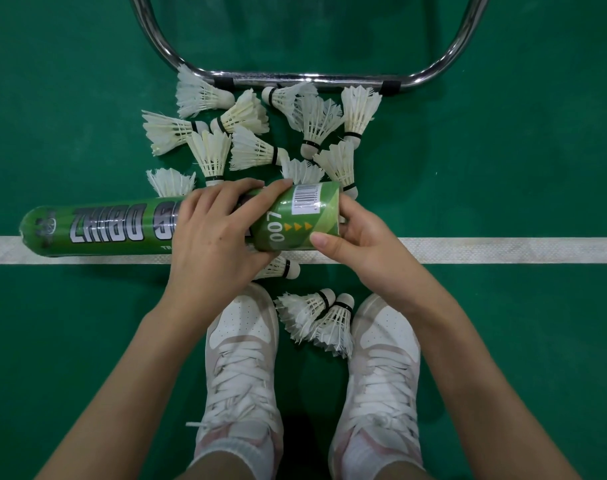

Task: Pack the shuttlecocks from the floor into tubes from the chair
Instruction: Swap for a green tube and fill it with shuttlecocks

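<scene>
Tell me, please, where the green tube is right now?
In the head view the green tube lies crosswise above the white court line, gripped by the left hand at its middle and the right hand at its end, just nearer than the scattered shuttlecocks.

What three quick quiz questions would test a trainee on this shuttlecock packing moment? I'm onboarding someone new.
1. True or false: the green tube stands upright.
2. Which hand holds the tube's barcode end: A left, B right?
3. Fill in: two shuttlecocks lie between the white ____.

Key:
1. False: it lies sideways, held over the white line.
2. B: the right hand is at that end; the left hand grips the middle.
3. Shoes.
</scene>
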{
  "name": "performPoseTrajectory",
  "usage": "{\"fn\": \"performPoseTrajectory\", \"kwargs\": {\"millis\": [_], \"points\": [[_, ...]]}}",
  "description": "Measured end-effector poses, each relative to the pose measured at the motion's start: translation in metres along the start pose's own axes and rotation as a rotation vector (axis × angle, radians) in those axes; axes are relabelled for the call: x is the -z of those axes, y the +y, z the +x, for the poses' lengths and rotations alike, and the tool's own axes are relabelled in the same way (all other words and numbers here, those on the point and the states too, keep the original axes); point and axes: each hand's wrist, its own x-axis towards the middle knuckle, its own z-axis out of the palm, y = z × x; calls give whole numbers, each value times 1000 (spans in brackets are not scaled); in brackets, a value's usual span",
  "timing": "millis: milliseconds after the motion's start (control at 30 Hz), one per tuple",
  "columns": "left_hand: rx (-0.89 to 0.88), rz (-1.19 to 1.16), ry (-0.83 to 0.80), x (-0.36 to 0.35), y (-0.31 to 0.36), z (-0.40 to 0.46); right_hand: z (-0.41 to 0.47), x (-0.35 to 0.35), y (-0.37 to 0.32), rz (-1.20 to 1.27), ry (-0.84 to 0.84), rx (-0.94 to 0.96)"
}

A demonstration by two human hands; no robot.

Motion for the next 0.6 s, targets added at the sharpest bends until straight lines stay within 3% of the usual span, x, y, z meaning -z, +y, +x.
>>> {"fn": "performPoseTrajectory", "kwargs": {"millis": [367,600], "points": [[1,-13,7,4,-1,2,-2,1,-9,-192,149,57],[-11,-29,12,6,0,4,-2,3,-15,-223,156,67]]}}
